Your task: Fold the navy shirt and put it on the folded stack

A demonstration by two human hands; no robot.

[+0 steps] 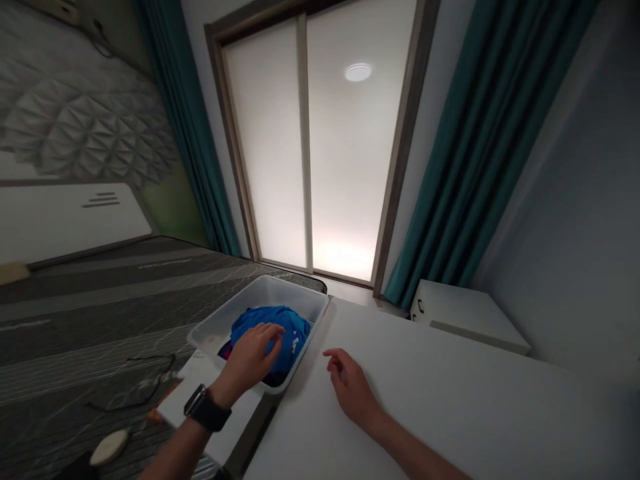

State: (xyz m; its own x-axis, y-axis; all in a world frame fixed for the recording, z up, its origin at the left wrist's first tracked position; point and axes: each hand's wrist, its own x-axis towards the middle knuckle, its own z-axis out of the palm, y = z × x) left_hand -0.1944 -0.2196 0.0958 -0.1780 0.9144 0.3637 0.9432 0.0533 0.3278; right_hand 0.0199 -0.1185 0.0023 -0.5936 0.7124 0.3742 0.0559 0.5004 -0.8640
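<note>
Blue fabric garment [296, 328], bright, bunched into a rounded, creased heap, small white print on right side. Sits inside translucent white plastic bin [218, 323], at left edge of white surface [430, 393]. Dark cloth with magenta patch [226, 350] shows at the heap's lower left. Left hand [257, 351] over the garment, fingers and thumb apart; contact can't be told. Right hand [351, 388] above surface, nothing visible in it, index finger out, apart from thumb, other fingers curled.
</note>
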